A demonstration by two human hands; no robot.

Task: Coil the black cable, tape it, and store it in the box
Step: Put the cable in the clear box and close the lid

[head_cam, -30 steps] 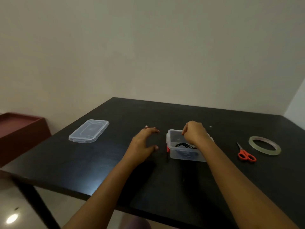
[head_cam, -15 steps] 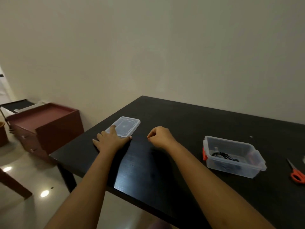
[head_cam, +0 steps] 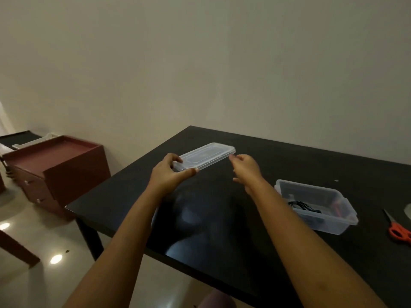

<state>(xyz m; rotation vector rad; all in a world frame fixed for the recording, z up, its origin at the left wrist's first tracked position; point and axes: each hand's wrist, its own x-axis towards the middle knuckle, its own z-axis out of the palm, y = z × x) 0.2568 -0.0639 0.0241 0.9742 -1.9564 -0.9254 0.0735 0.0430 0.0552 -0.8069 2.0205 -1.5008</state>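
Plastic, clear and thin, is pinched in the left hand (head_cam: pixel 166 176): its thumb (head_cam: pixel 189 172) lies along the near edge of the lid (head_cam: pixel 206 155) and the other fingers curl over the top at the lid's near-left end. The lid is lifted off the table (head_cam: pixel 222 230) and slants away towards the far right.

At that far corner the fingertips (head_cam: pixel 232 157) of the right hand (head_cam: pixel 244 170) reach in, loosely stretched, with the thumb hanging well apart below them. They hold nothing. I cannot tell whether they touch the corner or stop just beside it.

Both forearms stretch out over the near-left part of the black table. To the right, well apart from the lid, the clear box (head_cam: pixel 315 205) stands uncovered on the tabletop. The black cable (head_cam: pixel 302 206) lies bundled inside it, with something red showing at the box's right end.

Further right, near the edge of view, orange-handled scissors (head_cam: pixel 400 232) lie flat on the table. Off to the left, on the floor by the wall, stands a dark red cabinet (head_cam: pixel 55 165).
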